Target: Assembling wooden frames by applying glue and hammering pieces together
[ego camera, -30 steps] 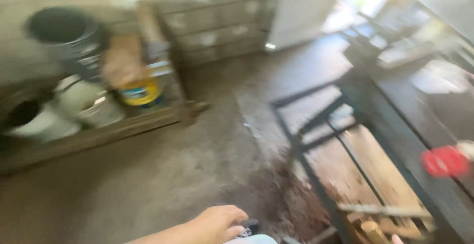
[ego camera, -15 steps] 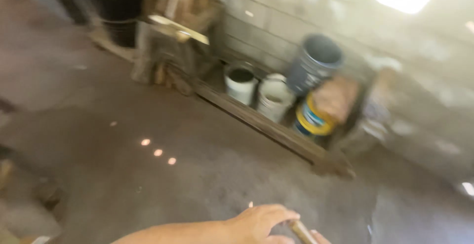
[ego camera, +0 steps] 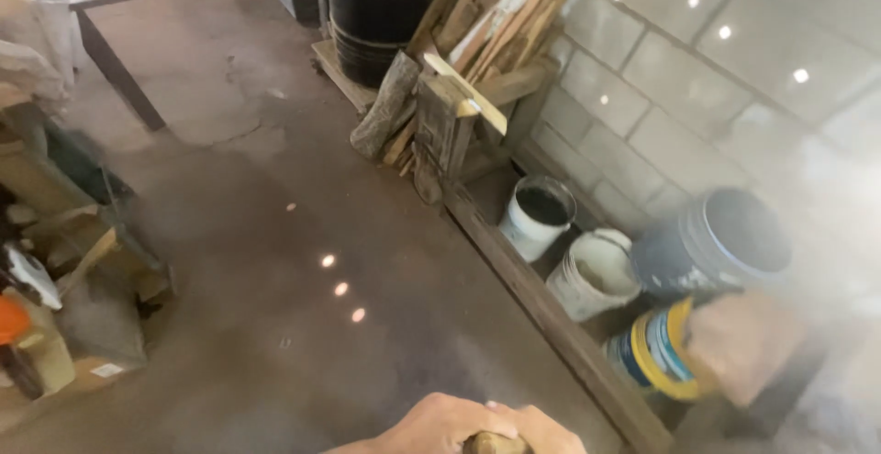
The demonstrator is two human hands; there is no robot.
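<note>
At the bottom edge of the frame, a little right of centre, a hand (ego camera: 477, 425) is clenching the top of a wooden stick (ego camera: 494, 444); only the stick's rounded end is showing, tucked under the fingers (ego camera: 541, 422), and the rest is running out of the frame. Which hand it is cannot be told, and no second hand is showing.

The hand is hanging over a bare concrete floor (ego camera: 275, 261) that is taking up the middle of the frame, with three small spots of light lying on it. A long timber beam (ego camera: 541, 312) is running diagonally from centre to lower right, near the hand. Behind it, along a block wall (ego camera: 679, 78) at the right, four pails are sitting close together: a white bucket (ego camera: 537, 215) with a dark inside, a second white bucket (ego camera: 592, 275), a dark blue bucket (ego camera: 711, 243) and a yellow-rimmed can (ego camera: 656, 348) lying on its side. In the upper centre, scrap boards (ego camera: 486, 41) are leaning in a heap beside a black drum (ego camera: 376, 13). Clutter is crowding the left edge, too blurred to name.
</note>
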